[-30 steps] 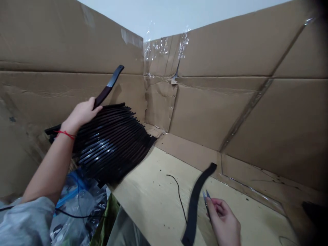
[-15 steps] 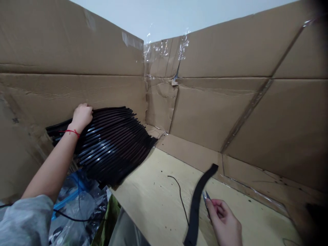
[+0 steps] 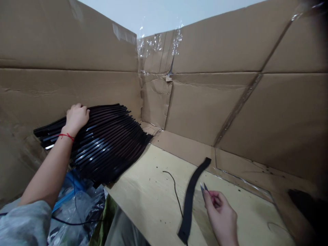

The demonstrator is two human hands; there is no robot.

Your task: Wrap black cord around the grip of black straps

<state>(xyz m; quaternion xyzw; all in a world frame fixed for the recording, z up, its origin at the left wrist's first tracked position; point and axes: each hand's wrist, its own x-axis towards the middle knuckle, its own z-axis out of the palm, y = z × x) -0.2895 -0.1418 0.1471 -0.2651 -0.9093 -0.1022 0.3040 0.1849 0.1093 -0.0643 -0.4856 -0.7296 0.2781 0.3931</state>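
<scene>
My left hand, with a red string at the wrist, is closed over the upper edge of a fanned stack of glossy black strips. Its fingertips are hidden behind the strips. The stack leans on the cardboard wall at the left end of the board. In my right hand, a small metal tool with two pointed tips is pinched between thumb and fingers. The tips stand slightly apart; whether these are tweezers or snips I cannot tell. Just left of them lies a curved flat black strip.
A thin black cord lies on the pale wooden board, among dark specks. Tall cardboard walls meet at the back corner. Clear plastic bags sit below the board at lower left. Something dark stands at the right edge.
The view has shifted a little, so everything sits slightly further left. My left hand stays on the stack; my right hand still holds the pointed tool beside the curved strip.
</scene>
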